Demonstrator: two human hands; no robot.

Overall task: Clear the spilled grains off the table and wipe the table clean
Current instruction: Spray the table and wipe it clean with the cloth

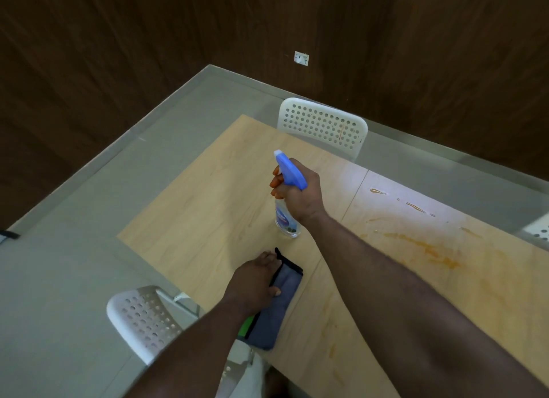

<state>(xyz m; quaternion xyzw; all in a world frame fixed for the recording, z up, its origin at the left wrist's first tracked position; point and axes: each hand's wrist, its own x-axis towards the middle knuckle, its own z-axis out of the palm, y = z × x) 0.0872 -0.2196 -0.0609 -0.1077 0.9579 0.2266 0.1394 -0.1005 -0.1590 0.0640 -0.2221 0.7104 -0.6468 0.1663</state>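
Observation:
A clear spray bottle [286, 219] with a blue trigger head stands on the light wooden table [208, 195]. My right hand [300, 192] grips its neck, fingers curled around the trigger. A folded blue-grey cloth [277, 308] with dark edging lies near the table's front edge, with a bit of green showing under it. My left hand [255, 279] rests on top of the cloth, thumb along its side. Orange smears and streaks [427, 246] mark the table to the right. No loose grains can be made out.
A white perforated chair [323, 124] stands at the table's far side, and another [142, 317] at the near left corner. A third chair's edge [539, 228] shows at the right. Grey floor and dark wood-panel walls surround the table.

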